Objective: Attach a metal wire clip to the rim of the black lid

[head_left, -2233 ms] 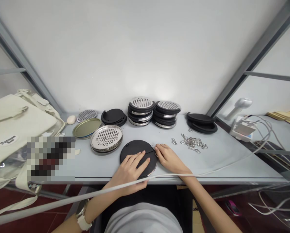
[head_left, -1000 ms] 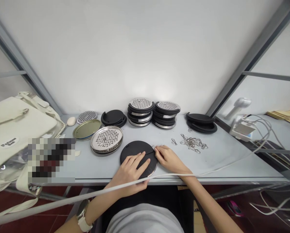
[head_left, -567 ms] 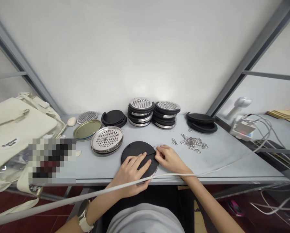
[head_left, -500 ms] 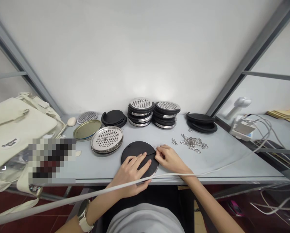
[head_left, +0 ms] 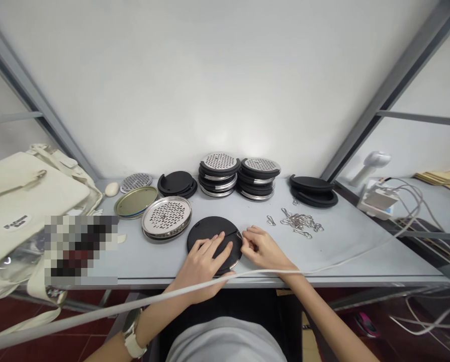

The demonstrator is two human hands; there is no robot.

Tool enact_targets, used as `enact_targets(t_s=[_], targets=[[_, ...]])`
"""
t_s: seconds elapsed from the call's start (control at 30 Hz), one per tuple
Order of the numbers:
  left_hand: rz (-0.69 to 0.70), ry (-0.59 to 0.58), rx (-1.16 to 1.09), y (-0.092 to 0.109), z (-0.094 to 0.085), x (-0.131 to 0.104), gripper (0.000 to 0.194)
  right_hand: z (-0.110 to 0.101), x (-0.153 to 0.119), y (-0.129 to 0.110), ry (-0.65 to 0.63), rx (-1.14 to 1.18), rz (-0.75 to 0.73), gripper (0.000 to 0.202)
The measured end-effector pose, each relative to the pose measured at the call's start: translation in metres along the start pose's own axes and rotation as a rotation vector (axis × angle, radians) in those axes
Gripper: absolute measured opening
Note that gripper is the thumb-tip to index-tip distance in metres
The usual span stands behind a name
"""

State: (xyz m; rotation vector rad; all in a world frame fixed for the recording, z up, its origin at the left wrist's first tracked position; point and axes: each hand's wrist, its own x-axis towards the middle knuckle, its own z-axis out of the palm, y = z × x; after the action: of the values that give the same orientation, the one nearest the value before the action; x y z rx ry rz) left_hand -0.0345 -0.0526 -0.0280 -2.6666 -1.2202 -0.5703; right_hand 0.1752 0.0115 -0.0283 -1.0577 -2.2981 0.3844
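A round black disc [head_left: 212, 229] with a slot across its top lies near the table's front edge. My left hand [head_left: 206, 261] holds it, fingers spread over the top and thumb at the near rim. Bright metal shows along the disc's lower right edge. At the right rim, by the end of the slot, my right hand [head_left: 260, 246] pinches a small metal snap hook [head_left: 240, 235], mostly covered by the fingers. To the right lies a loose pile of similar snap hooks [head_left: 302, 221], with a single one [head_left: 270, 220] apart from it.
Two stacks of black and perforated metal discs [head_left: 217, 176] stand by the wall. Left of me are a perforated metal disc [head_left: 167, 217], a gold lid [head_left: 137, 202] and a cream bag [head_left: 32, 201]. More black discs [head_left: 313, 191] lie right. A white cable [head_left: 164, 296] crosses before my arms.
The black disc has turned slightly and shifted a little left under my left hand. My right hand's fingers have curled in more closely at the rim around the snap hook.
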Motion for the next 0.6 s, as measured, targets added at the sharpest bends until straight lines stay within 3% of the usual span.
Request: enact_targets(t_s=[0.2, 0.6], targets=[[-0.053, 0.015, -0.019, -0.0022, 0.0033, -0.0005, 0.051, -0.0023, -0.0004, 0.0023, 0.072, 0.052, 0.04, 0.027], [0.055, 0.026, -0.07, -0.0012, 0.0021, -0.0048, 0.05, -0.0037, -0.0015, 0.0001, 0.078, 0.113, 0.128, 0.011]])
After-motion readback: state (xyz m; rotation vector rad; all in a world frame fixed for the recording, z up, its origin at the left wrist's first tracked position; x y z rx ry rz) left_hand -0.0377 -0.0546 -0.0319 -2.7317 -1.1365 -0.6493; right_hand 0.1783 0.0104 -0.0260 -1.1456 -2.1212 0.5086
